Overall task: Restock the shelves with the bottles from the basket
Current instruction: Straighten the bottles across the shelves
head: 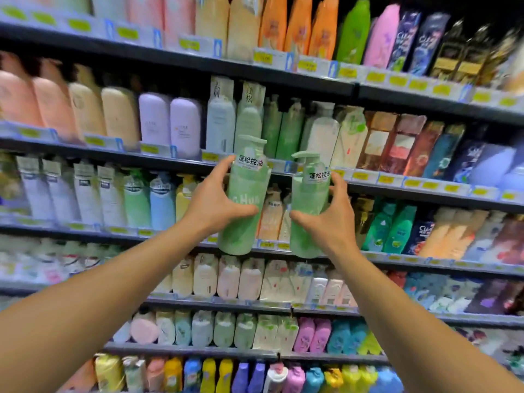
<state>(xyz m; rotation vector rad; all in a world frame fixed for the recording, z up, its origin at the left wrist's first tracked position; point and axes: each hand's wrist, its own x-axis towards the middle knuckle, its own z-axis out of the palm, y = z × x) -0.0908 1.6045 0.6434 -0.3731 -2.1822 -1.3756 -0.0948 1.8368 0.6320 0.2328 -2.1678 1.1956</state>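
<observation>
My left hand (213, 200) grips a pale green pump bottle (246, 222) with a white label band, held upright in front of the shelves. My right hand (329, 215) grips a second, matching green pump bottle (307, 205), slightly lower and to the right. Both bottles hang in the air just below the shelf row (283, 165) where similar green bottles (249, 120) stand. The basket is out of view.
Several shelf rows packed with coloured bottles fill the whole view, with yellow price tags along each edge. Directly behind the held bottles stand cream and peach bottles (272, 217). Darker bottles (425, 148) line the right side.
</observation>
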